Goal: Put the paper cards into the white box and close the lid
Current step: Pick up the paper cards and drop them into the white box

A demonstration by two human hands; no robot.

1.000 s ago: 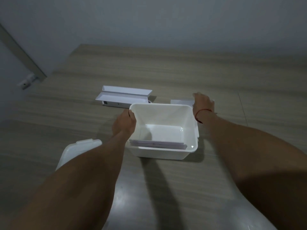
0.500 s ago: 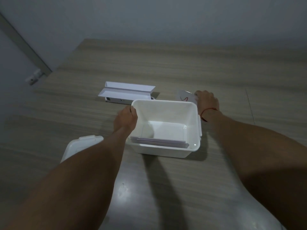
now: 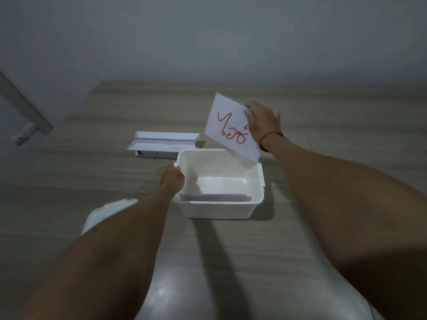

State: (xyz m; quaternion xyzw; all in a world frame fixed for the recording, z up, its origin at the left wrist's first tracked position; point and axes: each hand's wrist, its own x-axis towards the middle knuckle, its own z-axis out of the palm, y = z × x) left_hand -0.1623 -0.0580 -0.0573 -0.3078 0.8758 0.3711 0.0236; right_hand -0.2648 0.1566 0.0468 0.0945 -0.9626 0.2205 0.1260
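The white box (image 3: 217, 210) stands open in the middle of the wooden table. Several paper cards (image 3: 215, 197) lean inside against its near wall. My left hand (image 3: 172, 177) grips the box's left rim. My right hand (image 3: 262, 121) holds a white paper card with red writing (image 3: 227, 127) tilted in the air above the box's far right corner. The white lid (image 3: 104, 214) lies on the table to the left, partly hidden behind my left forearm.
A long white open carton (image 3: 161, 145) lies just behind the box on the left. The wooden table (image 3: 323, 125) runs back to a grey wall. A grey door frame (image 3: 25, 107) stands at the far left.
My right hand has lifted the card with red writing off the table behind the box and raised it above the box's far right corner. My left hand stays on the rim.
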